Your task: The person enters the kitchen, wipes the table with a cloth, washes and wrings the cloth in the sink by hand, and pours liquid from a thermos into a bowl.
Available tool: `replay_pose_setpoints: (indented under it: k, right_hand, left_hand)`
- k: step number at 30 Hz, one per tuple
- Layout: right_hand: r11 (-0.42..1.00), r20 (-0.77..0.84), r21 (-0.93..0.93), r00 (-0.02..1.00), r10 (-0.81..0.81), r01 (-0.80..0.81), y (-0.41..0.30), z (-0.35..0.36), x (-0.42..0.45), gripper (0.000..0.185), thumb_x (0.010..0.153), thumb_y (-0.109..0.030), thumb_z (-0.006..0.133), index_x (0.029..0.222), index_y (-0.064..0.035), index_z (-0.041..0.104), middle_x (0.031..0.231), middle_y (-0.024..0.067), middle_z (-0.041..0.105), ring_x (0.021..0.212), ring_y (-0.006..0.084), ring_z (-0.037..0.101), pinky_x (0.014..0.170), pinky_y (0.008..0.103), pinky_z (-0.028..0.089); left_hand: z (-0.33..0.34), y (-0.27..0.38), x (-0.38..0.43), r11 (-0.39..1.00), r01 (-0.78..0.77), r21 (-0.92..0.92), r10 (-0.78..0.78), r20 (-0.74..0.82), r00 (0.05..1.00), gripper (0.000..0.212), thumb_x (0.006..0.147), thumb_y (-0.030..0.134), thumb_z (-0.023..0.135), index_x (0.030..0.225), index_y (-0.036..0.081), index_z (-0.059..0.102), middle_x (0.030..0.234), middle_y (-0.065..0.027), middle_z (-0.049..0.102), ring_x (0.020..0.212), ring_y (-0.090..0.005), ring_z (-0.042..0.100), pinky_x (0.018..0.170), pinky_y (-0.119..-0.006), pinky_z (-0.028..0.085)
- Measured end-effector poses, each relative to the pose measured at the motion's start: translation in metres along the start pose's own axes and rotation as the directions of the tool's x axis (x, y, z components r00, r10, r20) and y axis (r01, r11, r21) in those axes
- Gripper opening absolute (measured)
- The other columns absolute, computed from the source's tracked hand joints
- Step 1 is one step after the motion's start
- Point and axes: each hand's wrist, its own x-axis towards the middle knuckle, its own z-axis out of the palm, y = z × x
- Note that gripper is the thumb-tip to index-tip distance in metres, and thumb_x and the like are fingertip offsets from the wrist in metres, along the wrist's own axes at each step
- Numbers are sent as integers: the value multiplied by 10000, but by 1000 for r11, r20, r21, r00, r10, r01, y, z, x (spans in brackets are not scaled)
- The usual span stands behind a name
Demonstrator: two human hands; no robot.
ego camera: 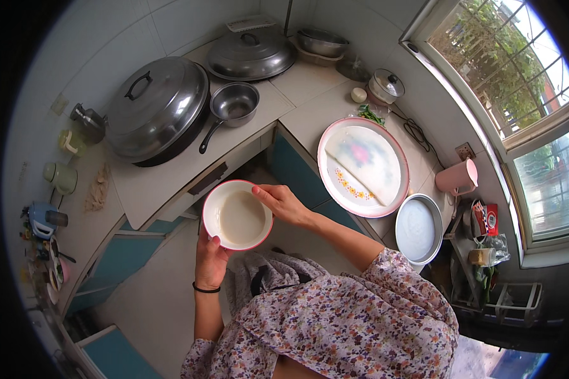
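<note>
A white bowl with a red rim (212, 215) is held out in front of me, above the floor and short of the counter. Cloudy, off-white liquid (243, 218) covers its bottom. My left hand (210, 260) grips the near left side, thumb over the rim; a dark band circles that wrist. My right hand (284, 203) holds the far right side, its thumb on the rim as well. The fingers beneath the bowl are mostly hidden. Nearest on the right-hand counter is a large round enamel tray (360, 161) with a pink rim and a flower pattern, partly covered by a pale half-round board or lid.
A large lidded wok (159, 109) sits on the left counter beside a small black-handled saucepan (234, 104). Another domed lid (251, 54) is behind. Right of the tray are a round metal pan (418, 230), a pink pitcher (456, 176) and a glass-lidded pot (385, 86). A window (517, 71) lies beyond.
</note>
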Motion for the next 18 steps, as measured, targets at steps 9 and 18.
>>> replay_pose_setpoints:
  k: [9,18]
  right_hand:
    - [990,397,101,916,53,-102,-32,49,39,655,889,-534,241,1105,15,525,780,123,603,638,162,594,589,271,488]
    - [961,537,223,843,19,-164,-54,123,69,706,868,-542,309,1232,60,368,788,141,615,639,176,595,622,271,499]
  left_hand:
    - [-28,3,-58,945,-208,-253,130,-293,947,593,817,295,540,1295,72,270,1186,-100,464,1023,-201,529,818,-330,493]
    - [-38,50,-125,840,-479,-254,322,-476,818,573,795,265,557,1264,51,308,1192,-132,452,1071,-244,491,859,-397,467]
